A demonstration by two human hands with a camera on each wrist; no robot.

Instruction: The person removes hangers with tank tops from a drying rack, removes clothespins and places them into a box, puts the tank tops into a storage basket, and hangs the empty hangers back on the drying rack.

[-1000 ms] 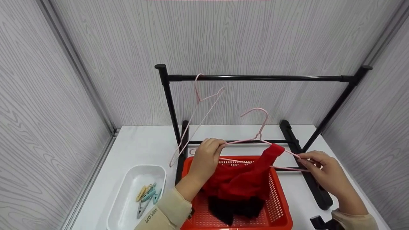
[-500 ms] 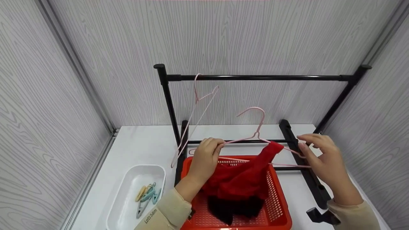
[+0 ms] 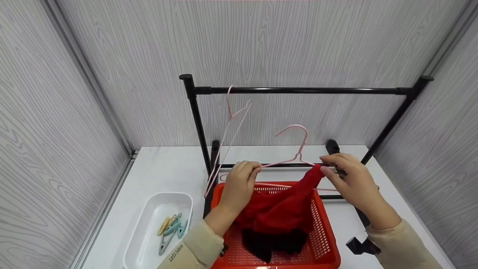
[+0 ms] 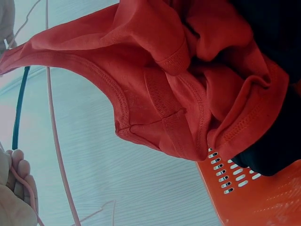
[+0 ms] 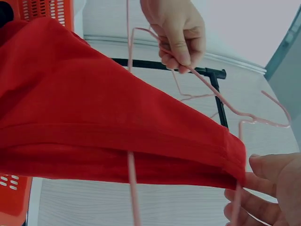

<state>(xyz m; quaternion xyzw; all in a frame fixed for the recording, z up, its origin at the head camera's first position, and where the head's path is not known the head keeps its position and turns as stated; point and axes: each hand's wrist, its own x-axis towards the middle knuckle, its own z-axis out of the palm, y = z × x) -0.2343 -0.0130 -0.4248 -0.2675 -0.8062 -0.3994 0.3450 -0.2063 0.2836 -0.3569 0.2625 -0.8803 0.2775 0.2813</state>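
Observation:
My left hand (image 3: 237,185) pinches one arm of a pink wire hanger (image 3: 307,135), which is held over the basket with its hook upward. One strap of a red sleeveless top (image 3: 282,209) loops over the hanger's other arm, and the top's body droops into the red basket (image 3: 328,239). Around that strap my right hand (image 3: 351,177) lies with thumb and fingers apart. In the right wrist view its fingers (image 5: 263,207) touch the strap's end and the wire. The left wrist view shows the top's ribbed neckline (image 4: 160,94).
A black rack (image 3: 298,90) stands behind the basket, with another pink hanger (image 3: 228,108) on its bar. Dark cloth (image 3: 276,243) lies in the basket under the red top. On the left, a white tray (image 3: 140,231) holds several clothespins (image 3: 171,226).
My right hand has let go of the hanger's right end and moved left to the strap. My left hand keeps its grip, and the held hanger has shifted slightly left.

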